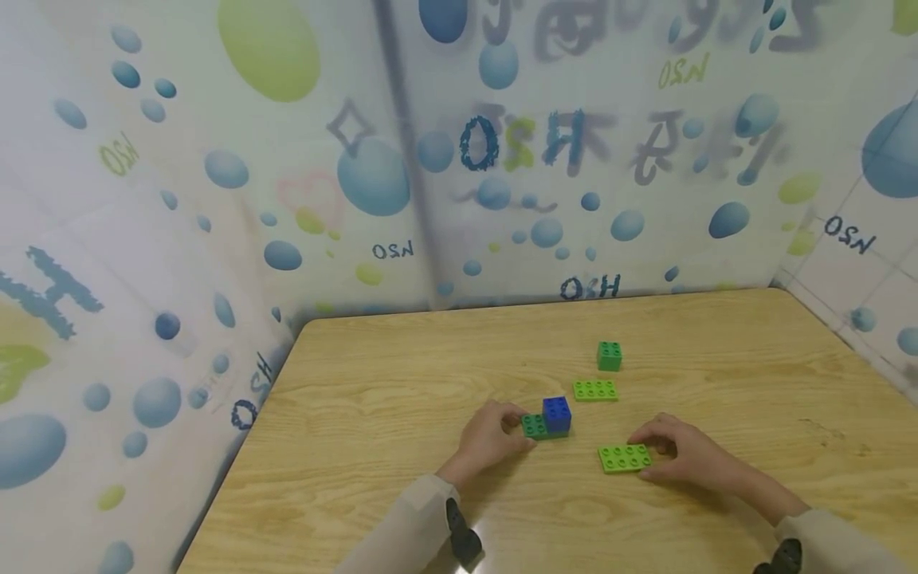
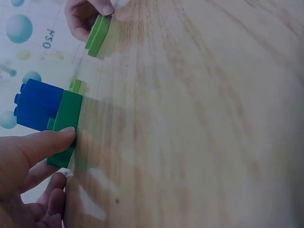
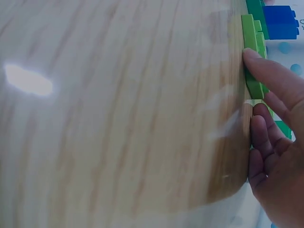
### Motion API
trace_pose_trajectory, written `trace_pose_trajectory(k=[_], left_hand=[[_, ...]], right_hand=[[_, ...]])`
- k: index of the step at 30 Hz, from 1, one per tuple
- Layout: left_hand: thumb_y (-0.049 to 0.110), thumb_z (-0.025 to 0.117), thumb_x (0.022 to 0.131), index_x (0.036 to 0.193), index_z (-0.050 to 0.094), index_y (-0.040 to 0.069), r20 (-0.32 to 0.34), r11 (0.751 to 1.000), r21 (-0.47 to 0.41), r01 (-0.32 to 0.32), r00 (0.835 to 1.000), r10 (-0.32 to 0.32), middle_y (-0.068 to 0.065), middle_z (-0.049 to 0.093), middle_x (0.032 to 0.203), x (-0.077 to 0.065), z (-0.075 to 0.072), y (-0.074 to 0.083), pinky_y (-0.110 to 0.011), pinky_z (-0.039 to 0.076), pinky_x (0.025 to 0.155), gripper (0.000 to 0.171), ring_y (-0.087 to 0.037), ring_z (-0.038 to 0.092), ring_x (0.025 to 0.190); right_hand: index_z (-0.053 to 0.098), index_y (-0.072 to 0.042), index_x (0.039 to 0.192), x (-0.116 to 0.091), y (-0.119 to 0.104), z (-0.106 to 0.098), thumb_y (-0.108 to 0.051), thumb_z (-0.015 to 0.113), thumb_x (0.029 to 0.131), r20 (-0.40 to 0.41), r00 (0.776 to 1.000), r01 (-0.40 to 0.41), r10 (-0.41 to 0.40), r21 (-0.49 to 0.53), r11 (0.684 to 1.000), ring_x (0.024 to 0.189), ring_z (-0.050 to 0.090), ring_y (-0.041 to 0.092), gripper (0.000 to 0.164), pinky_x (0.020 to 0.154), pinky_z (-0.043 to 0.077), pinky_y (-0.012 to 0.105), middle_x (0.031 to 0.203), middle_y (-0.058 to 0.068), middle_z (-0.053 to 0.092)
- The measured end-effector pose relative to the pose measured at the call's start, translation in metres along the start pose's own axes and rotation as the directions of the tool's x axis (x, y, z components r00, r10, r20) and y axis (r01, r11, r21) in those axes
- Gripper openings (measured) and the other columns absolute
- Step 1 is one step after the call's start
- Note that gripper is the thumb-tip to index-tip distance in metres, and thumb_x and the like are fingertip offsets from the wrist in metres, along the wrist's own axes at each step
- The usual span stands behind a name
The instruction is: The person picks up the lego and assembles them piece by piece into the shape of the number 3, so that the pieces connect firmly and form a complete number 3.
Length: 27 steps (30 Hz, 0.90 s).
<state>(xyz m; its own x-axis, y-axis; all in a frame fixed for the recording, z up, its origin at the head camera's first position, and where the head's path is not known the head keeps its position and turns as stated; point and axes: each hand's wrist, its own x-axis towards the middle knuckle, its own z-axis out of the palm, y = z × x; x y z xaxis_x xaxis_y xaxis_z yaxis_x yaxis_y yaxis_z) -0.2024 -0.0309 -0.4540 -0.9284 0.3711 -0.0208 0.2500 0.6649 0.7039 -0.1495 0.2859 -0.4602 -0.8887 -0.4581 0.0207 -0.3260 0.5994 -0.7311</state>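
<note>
My left hand point(image 1: 491, 435) pinches the left end of a dark green toy building brick point(image 1: 534, 426) between thumb and fingers. A square blue brick point(image 1: 556, 415) stands on that brick's right half, its studs facing up. To the right, my right hand point(image 1: 687, 454) grips the right end of a flat lime green brick point(image 1: 622, 458) with two rows of studs. In the right wrist view the thumb point(image 3: 270, 73) lies along the near side of this lime brick, low over the wood. A gap separates the two held pieces.
Another flat lime green brick point(image 1: 595, 391) lies behind the held ones on the wooden table point(image 1: 402, 367). Farther back stands a square green brick point(image 1: 610, 358). A patterned wall point(image 1: 531, 239) rises along the table's back edge.
</note>
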Motion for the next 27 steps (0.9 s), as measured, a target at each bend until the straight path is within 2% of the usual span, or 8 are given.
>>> trace_pose_trajectory(k=[5,11,16,27], left_hand=[[0.026,0.078,0.072,0.1,0.069,0.018,0.003,1.0,-0.003,0.002,1.0,-0.002,0.006,0.056,0.089,0.001,0.001,-0.001,-0.028,0.041,0.065,0.031,-0.01,0.05,0.078],[0.026,0.078,0.072,0.1,0.069,0.018,0.004,1.0,-0.003,0.002,1.0,-0.002,0.007,0.056,0.089,0.001,0.001,-0.002,-0.027,0.042,0.066,0.031,-0.009,0.051,0.079],[0.026,0.079,0.072,0.1,0.069,0.017,0.003,1.0,-0.013,0.004,1.0,-0.004,0.007,0.056,0.089,0.0,0.001,-0.001,-0.027,0.041,0.065,0.031,-0.01,0.05,0.078],[0.026,0.079,0.072,0.101,0.069,0.017,0.002,1.0,-0.006,0.001,1.0,-0.001,0.006,0.056,0.089,0.0,0.001,-0.001,-0.027,0.041,0.064,0.032,-0.009,0.05,0.077]], right_hand=[[0.062,-0.009,0.11,0.0,-0.002,-0.002,-0.032,0.073,0.078,0.018,0.999,-0.052,0.051,0.035,0.998,0.084,0.048,0.005,0.041,0.07,0.044,0.023,0.099,0.001,0.052],[0.06,-0.002,0.113,0.003,-0.004,-0.006,-0.025,0.072,0.079,0.044,0.993,-0.112,0.107,0.126,0.986,0.085,0.051,0.007,0.043,0.07,0.046,0.024,0.102,0.006,0.056],[0.06,0.0,0.113,0.007,-0.006,-0.008,-0.025,0.073,0.078,0.039,0.989,-0.145,0.141,0.131,0.981,0.084,0.053,0.009,0.045,0.069,0.046,0.025,0.103,0.006,0.058],[0.062,-0.002,0.111,0.025,-0.027,-0.017,-0.029,0.074,0.077,-0.05,0.995,-0.08,0.083,0.067,0.995,0.081,0.052,0.013,0.045,0.068,0.046,0.026,0.098,0.005,0.058]])
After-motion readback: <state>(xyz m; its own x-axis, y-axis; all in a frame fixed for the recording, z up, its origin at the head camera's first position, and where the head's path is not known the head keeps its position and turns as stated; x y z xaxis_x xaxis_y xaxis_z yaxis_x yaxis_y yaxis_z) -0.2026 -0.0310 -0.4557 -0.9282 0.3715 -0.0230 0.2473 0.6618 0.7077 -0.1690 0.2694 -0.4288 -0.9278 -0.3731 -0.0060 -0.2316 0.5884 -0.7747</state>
